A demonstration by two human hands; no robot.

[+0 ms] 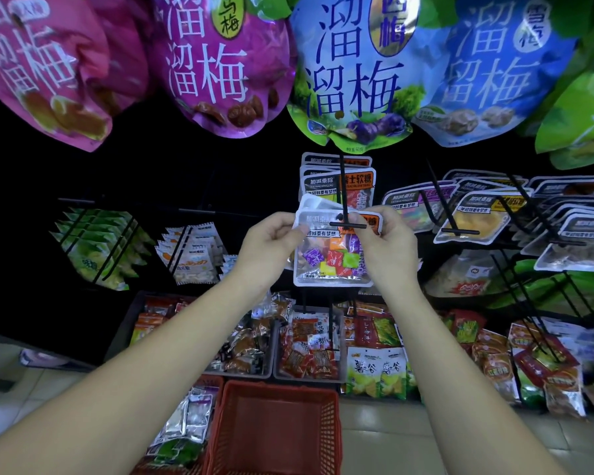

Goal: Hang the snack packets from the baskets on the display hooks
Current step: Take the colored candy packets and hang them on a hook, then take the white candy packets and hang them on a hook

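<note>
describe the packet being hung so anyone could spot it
Find the big blue-and-white plum bag hanging top centre; straight below it a black hook juts out. The candy packet at its tip, pinched by the left hand and right hand, is it. Its clear window shows purple, orange and green wrapped sweets, unlike the yellow-filled packets on its right.

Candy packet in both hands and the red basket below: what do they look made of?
Candy packet: thin glossy plastic film, seemingly; a clear window shows wrapped sweets, edges glint silver. Red basket: looks like moulded matt plastic, with open lattice walls.
</note>
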